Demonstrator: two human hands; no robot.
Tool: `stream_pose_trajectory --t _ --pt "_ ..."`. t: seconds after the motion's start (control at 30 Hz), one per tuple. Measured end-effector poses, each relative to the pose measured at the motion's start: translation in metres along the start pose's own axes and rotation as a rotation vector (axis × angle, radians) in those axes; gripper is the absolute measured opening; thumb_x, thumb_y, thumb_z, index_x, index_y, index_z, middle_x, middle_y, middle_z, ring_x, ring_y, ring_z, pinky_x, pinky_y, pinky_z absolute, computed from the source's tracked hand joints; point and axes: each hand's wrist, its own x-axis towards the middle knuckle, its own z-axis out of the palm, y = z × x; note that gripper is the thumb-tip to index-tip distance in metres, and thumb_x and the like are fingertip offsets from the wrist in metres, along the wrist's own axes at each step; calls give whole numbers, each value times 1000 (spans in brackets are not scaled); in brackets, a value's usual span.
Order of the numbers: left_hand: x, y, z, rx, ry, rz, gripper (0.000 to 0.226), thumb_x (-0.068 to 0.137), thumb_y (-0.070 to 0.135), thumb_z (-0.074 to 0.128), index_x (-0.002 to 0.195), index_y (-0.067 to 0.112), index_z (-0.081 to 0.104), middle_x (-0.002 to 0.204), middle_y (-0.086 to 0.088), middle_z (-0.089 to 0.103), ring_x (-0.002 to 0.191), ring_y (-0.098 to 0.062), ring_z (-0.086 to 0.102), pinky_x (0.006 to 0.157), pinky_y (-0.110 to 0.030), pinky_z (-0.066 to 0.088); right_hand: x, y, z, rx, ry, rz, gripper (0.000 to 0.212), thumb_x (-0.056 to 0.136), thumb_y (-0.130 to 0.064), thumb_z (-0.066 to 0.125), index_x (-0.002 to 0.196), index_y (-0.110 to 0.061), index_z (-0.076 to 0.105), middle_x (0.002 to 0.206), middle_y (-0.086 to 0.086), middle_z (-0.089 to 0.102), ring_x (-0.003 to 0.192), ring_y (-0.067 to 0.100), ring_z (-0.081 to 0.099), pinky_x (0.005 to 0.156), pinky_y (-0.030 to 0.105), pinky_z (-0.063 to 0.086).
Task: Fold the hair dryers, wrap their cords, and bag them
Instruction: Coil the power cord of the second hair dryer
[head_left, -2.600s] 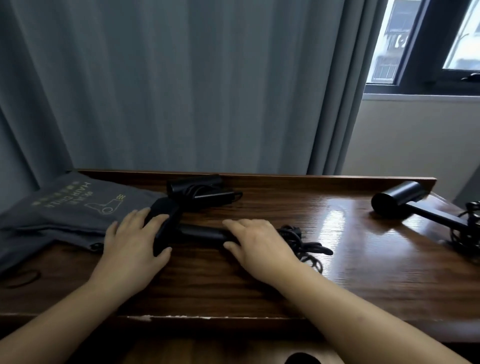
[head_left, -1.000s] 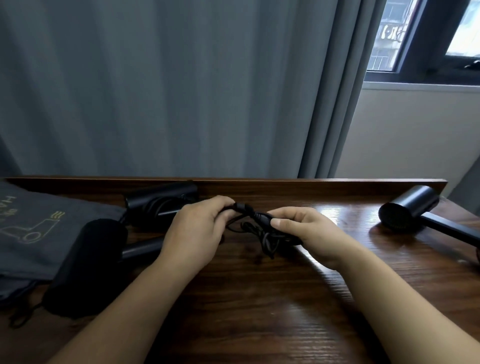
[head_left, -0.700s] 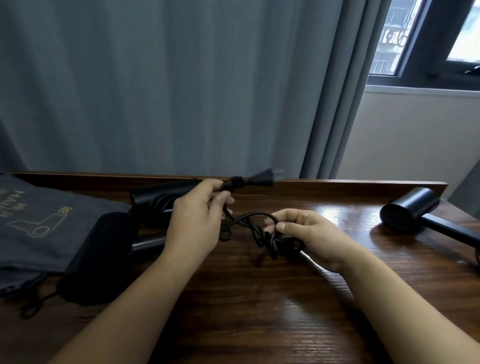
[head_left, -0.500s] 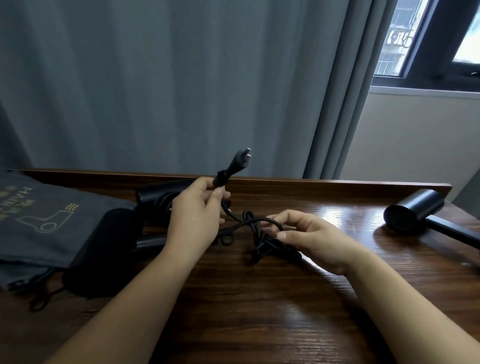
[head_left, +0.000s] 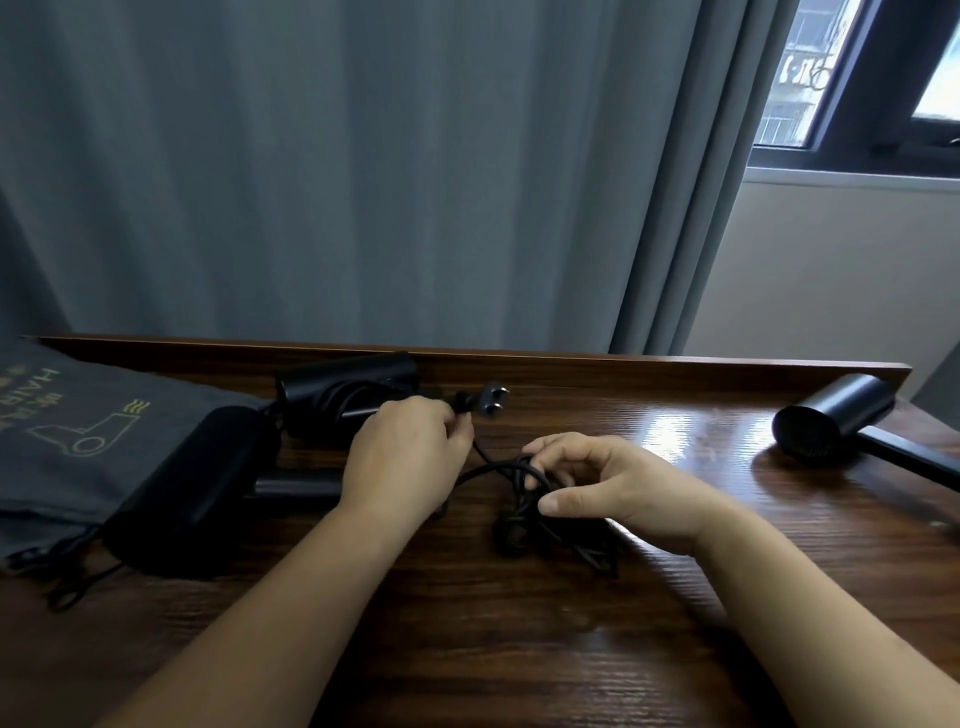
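A black hair dryer (head_left: 187, 478) lies on the wooden table (head_left: 519, 649) at the left, its handle pointing right. Its black cord (head_left: 524, 519) lies in a tangle at the table's middle. My left hand (head_left: 405, 457) pinches the cord just behind the plug (head_left: 488, 402), which points right. My right hand (head_left: 618, 488) holds the tangled bundle with fingers and thumb curled around it. A second black dryer (head_left: 343, 395), folded with its cord wrapped round it, lies behind my left hand. A third dryer (head_left: 831, 421) lies unfolded at the far right. Grey drawstring bags (head_left: 67, 431) lie at the left.
A raised wooden lip (head_left: 623, 364) runs along the table's back edge. Grey curtains (head_left: 363, 182) hang right behind it. A window (head_left: 883, 78) sits at the upper right above a pale wall. The bag's drawstring loops (head_left: 72, 582) trail near the front left edge.
My left hand has lowered the plug from the air down toward the table, turning it to point right. My right hand keeps hold of the cord bundle. The camera view has shifted slightly.
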Motion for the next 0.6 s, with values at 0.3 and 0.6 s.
stream_pose_trajectory --t 0.3,0.6 --pt "-2 5 -2 -109 -143 -37 33 104 29 40 95 19 69 63 8 73 60 -1 65 78 -28 54 2 3 2 100 54 53 24 96 -5 63 117 -12 70 108 4 71 98 16 68 88 25 55" --pt "-6 8 -2 -215 -220 107 34 97 33 40 105 32 72 86 16 74 79 0 67 84 -34 57 15 6 -3 449 311 202 23 97 -1 58 119 -6 65 86 11 65 57 14 54 47 18 45"
